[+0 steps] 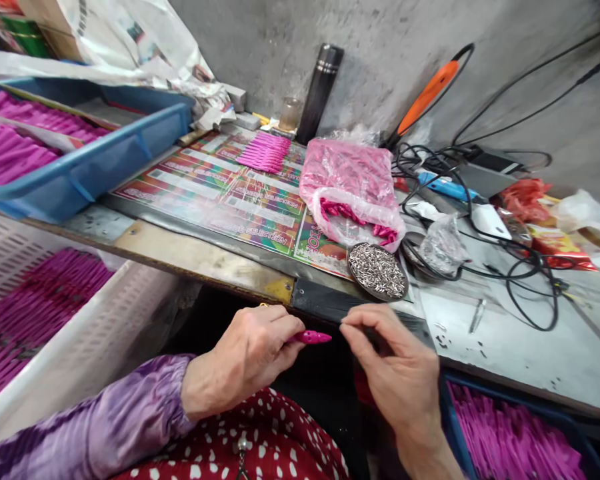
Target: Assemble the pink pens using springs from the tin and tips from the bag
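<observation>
My left hand (pixel 245 353) is closed around a slim magenta plastic piece (pixel 314 337). Its pointed end, marked with small dark spots or holes, sticks out toward my right hand. The thumb and forefinger of my right hand (pixel 393 360) are pinched together just right of that tip, apart from it; whatever they hold is too small or hidden to make out. Beyond the right hand, at the table edge, stands a round dish (pixel 379 271) of small silvery metal pieces. Behind it lies a clear plastic bag (pixel 353 177) of small pink parts.
A row of magenta pieces (pixel 264 151) lies on the printed mat (pixel 205 193). Blue crate (pixel 145 143) and white basket (pixel 130 313) at left, and blue bin (pixel 447 400) at lower right, hold more. Black flask (pixel 321 93), orange-handled tool (pixel 427 97) and tangled cables (pixel 510 267) stand behind and right.
</observation>
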`<action>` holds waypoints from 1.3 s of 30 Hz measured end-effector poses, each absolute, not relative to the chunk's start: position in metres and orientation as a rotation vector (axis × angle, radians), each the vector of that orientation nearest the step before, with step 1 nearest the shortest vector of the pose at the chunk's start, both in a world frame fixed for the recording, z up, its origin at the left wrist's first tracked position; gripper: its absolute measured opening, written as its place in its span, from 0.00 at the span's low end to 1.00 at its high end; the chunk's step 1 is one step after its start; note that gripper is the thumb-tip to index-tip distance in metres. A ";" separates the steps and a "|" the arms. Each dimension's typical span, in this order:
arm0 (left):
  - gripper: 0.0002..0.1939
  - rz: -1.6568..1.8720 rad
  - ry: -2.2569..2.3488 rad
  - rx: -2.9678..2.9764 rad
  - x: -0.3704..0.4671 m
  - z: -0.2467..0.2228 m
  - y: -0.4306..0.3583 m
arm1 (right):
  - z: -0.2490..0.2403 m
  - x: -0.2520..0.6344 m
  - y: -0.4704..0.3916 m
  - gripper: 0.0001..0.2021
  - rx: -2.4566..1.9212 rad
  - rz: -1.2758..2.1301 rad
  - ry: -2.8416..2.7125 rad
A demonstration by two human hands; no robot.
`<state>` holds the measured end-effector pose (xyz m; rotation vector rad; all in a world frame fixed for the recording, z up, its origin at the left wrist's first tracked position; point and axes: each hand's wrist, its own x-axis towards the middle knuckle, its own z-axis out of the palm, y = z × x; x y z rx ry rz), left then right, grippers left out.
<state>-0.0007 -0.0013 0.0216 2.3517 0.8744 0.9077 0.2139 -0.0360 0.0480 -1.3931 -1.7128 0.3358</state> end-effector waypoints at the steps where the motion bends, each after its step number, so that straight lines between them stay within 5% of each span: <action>1: 0.06 0.916 0.870 2.357 0.000 0.021 -0.002 | 0.047 0.206 -0.040 0.06 -1.355 0.408 -1.716; 20: 0.11 0.929 0.881 2.542 0.003 0.027 -0.007 | 0.036 0.186 -0.049 0.06 -1.293 0.576 -1.672; 39: 0.10 0.918 0.869 2.604 0.002 0.016 -0.011 | 0.004 0.186 -0.055 0.12 -1.057 -0.341 -2.032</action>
